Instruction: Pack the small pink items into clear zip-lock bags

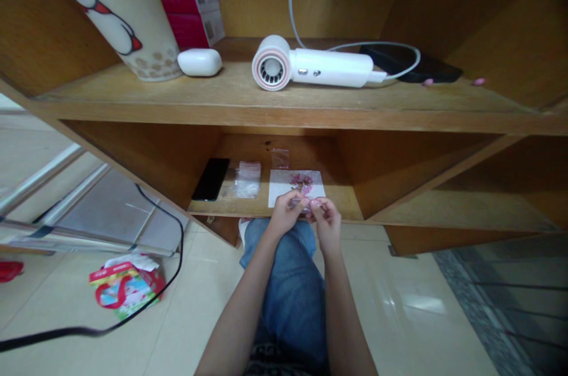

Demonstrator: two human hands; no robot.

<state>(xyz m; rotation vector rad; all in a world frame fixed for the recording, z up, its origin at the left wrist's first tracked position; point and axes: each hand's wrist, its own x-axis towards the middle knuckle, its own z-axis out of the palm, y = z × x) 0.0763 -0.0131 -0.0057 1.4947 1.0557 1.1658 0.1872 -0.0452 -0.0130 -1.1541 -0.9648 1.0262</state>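
Note:
My left hand (287, 210) and my right hand (326, 217) meet at the front edge of the lower shelf, fingers pinched close together. Between them is a small clear plastic bag (300, 203), partly hidden by the fingers. Just beyond, a white sheet of paper (279, 185) lies flat, with a pile of small pink pieces (302, 182) on it. Behind the paper sits another small clear zip bag (280, 158). To the left is a stack of clear zip bags (248, 180).
A black phone (212, 180) lies at the lower shelf's left. Above, the upper shelf (231, 95) holds a drink cup (153, 27), a white earbud case (199, 62) and a corded white hair dryer (328, 67). A black cable (181, 246) hangs at the left, over a colourful bag (128, 287).

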